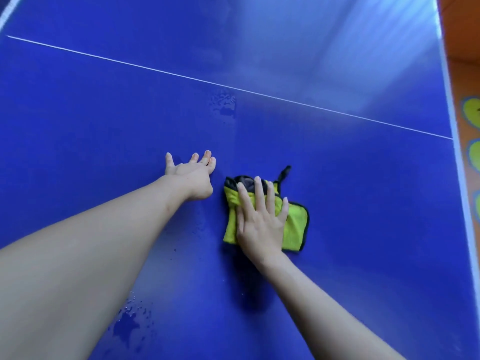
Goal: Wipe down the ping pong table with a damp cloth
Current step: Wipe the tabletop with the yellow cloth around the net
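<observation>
The right hand (261, 224) presses flat, fingers straight and spread, on a folded yellow-green cloth (296, 224) with dark trim, lying on the blue bench (91, 126) just below the frame's centre. A dark loop (285, 172) sticks out from the cloth toward 1 o'clock. The left hand (191, 175) rests released on the bench just beside the cloth at its 10 o'clock, fingers splayed, holding nothing. A thin white line (155, 70) crosses the bench beyond both hands. The bench's white-edged right border (459, 162) runs along 3 o'clock, with orange floor (467, 61) past it. Water droplets (130, 320) sit at 7 o'clock and near 12 o'clock. Open blue surface spreads toward 9 and 12 o'clock.
</observation>
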A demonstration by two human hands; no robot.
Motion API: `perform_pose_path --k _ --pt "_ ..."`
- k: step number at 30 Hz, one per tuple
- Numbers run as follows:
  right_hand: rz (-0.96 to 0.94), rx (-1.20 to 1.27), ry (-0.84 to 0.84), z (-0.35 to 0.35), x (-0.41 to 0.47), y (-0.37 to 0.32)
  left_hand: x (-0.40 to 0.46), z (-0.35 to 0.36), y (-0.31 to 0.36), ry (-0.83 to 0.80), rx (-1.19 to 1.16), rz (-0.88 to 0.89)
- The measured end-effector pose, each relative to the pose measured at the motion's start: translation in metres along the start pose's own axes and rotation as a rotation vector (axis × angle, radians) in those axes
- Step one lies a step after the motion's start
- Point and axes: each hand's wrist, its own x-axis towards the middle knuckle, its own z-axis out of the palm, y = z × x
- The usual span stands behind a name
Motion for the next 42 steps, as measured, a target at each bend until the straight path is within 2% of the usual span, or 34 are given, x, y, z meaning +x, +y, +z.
perform_pose_path --k 3,6,9,13,17,20,22,25,28,32,37,42 --pt "-0.008 -0.01 -0.076 0.003 -0.077 0.003 -0.004 -0.003 0.001 -0.003 0.013 -0.005" --pt "0.004 -0.002 -0.11 0.001 -0.084 0.005 -0.008 0.001 0.005 0.01 0.016 -0.007" --pt "0.02 -0.01 -0.094 -0.002 -0.046 0.008 -0.008 0.001 0.007 0.045 0.037 0.0" --pt "0.177 0.104 -0.106 -0.012 0.061 0.026 -0.006 0.009 0.005 0.067 0.021 0.027" --pt "0.104 0.08 -0.153 -0.018 0.11 0.041 -0.007 0.032 0.007 0.201 -0.005 0.054" --pt "0.09 0.046 -0.116 -0.01 0.07 0.04 -0.02 0.056 0.012 0.371 -0.001 0.075" --pt "0.071 0.012 -0.057 -0.006 0.02 0.038 -0.031 0.068 0.014 0.428 0.012 0.048" --pt "0.024 0.027 -0.021 -0.003 -0.051 0.043 -0.039 0.072 0.012 0.429 0.024 -0.004" --pt "0.035 0.031 -0.054 -0.003 -0.07 0.049 -0.032 0.06 0.015 0.405 0.037 0.01" --pt "0.057 0.059 -0.034 -0.005 -0.033 0.055 -0.008 0.041 0.029 0.407 0.058 0.02" --pt "0.2 0.098 -0.045 -0.017 0.074 0.078 0.032 0.013 0.044 0.357 -0.032 -0.005" --pt "0.277 0.084 -0.085 -0.023 0.159 0.079 0.058 -0.007 0.047 0.215 -0.079 0.005"
